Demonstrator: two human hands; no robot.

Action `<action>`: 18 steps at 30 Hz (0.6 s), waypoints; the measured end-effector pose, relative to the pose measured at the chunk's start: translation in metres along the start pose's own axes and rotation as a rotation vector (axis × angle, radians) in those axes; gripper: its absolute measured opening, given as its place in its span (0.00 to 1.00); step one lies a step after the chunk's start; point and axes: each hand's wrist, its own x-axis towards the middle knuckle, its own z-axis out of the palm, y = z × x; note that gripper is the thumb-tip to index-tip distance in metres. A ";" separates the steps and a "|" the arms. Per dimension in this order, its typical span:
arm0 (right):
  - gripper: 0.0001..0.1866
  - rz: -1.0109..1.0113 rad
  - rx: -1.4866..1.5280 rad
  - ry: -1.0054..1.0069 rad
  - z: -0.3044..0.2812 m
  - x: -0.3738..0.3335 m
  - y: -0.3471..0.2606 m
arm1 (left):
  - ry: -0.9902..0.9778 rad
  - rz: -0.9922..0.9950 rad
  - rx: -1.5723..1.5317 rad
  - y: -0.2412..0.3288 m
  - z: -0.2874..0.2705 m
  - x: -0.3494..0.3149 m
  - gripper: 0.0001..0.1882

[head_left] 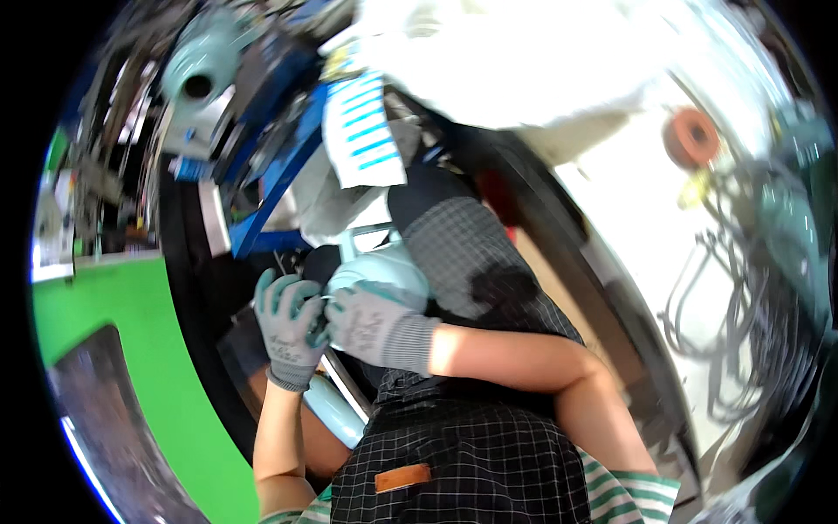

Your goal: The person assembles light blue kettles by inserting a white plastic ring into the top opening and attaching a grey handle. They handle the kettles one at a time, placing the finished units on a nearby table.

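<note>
Pale blue housing (393, 269) is held in the lap, by the thigh clad in dark checked cloth (463, 249); probably braced there so both hands are freed for fine work. Its near left side is overlapped by the gloved right hand (367, 323), so the housing lies just beyond and partly under that hand. Right fingers are bent inward toward the left; a small pale bit (328, 297) shows at their tips, too blurred to be identified, and a firm pinch cannot be confirmed. The gloved left hand (290, 327) is set just left of the housing, fingers curled and slightly parted, presumably brought close to share the work; whether anything is gripped cannot be told. Farther out, a blue frame (279, 188) is seen ahead, grey cables (724, 349) on the right.
</note>
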 end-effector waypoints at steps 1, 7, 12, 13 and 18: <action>0.12 -0.014 0.039 0.054 0.000 -0.007 0.003 | -0.029 -0.024 -0.076 0.005 -0.006 0.001 0.15; 0.11 -0.209 -0.006 -0.045 -0.008 -0.021 0.002 | -0.189 -0.170 -0.388 0.008 -0.002 -0.032 0.14; 0.12 -0.181 0.025 -0.104 -0.018 -0.007 -0.003 | -0.162 -0.218 -0.296 0.010 0.005 -0.038 0.13; 0.12 -0.183 0.011 -0.118 -0.023 -0.005 -0.002 | -0.150 -0.264 -0.304 0.012 0.007 -0.041 0.13; 0.14 -0.087 0.085 -0.161 -0.030 0.007 0.000 | -0.095 -0.343 -0.260 0.006 0.012 -0.043 0.14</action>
